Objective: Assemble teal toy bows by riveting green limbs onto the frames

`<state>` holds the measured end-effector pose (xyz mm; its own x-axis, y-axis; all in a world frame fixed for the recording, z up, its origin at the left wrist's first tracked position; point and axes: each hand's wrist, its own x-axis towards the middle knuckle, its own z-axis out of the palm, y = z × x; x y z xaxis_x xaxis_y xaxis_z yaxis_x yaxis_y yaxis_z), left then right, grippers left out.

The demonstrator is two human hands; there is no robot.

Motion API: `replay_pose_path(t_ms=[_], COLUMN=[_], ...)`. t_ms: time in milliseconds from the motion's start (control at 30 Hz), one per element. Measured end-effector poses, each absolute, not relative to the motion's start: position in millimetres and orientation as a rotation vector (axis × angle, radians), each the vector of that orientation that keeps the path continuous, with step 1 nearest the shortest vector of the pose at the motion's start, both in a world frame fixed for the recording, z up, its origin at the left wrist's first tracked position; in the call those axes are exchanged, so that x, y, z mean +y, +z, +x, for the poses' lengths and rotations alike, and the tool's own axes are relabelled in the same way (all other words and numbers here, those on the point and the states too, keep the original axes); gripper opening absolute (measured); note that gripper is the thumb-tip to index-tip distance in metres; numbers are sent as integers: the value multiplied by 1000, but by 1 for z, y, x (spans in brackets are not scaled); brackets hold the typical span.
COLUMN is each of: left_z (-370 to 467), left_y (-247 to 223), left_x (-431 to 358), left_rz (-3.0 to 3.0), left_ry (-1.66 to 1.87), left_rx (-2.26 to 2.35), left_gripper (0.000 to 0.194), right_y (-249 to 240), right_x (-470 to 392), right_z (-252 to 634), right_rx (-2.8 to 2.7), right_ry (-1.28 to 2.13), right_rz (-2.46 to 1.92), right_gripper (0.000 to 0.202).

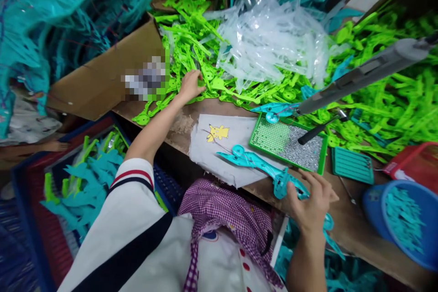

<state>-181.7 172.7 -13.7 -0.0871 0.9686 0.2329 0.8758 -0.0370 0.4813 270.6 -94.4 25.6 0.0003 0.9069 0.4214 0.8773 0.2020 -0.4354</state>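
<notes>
My left hand (pixel 192 86) reaches to the near edge of a heap of bright green plastic parts (pixel 236 93), its fingers bent over the pieces; whether it grips one cannot be made out. At the right, my right hand (pixel 312 198) holds the round-guarded end of a teal sword-shaped plastic part (pixel 253 160). The part's pointed end lies over a white cloth (pixel 224 164) with a yellow printed figure. Just behind the part stands a green tray (pixel 289 139) of small metal screws. A thin wire runs along the teal part.
A grey powered screwdriver (pixel 369 70) hangs over the tray. Clear plastic parts (pixel 273 32) lie on the green heap. A blue bucket (pixel 371 205) with small teal pieces stands right, near a teal dish (pixel 352 165). A cardboard box (pixel 109 66) and a crate (pixel 25 205) are left.
</notes>
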Motion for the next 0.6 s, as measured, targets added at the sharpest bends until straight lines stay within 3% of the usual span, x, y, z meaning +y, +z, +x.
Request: replay_pose_path(t_ms=[233, 300, 433, 600], left_z=[-173, -169, -175, -184], left_y=[-20, -18, -13, -2], left_x=[168, 166, 165, 168], left_rz=[1881, 1816, 1671, 1533], left_ry=[1228, 1312, 1473, 1723], left_rx=[1771, 1720, 1651, 1626], left_gripper=[64, 70, 70, 65], right_y=[82, 78, 48, 25], right_x=[-19, 7, 26, 14], right_z=[143, 107, 65, 48], right_rx=[-1929, -2039, -2368, -2663], right_ry=[689, 808, 933, 807], right_rz=[-1325, -1270, -1651, -1674], right_gripper=[20, 18, 20, 21])
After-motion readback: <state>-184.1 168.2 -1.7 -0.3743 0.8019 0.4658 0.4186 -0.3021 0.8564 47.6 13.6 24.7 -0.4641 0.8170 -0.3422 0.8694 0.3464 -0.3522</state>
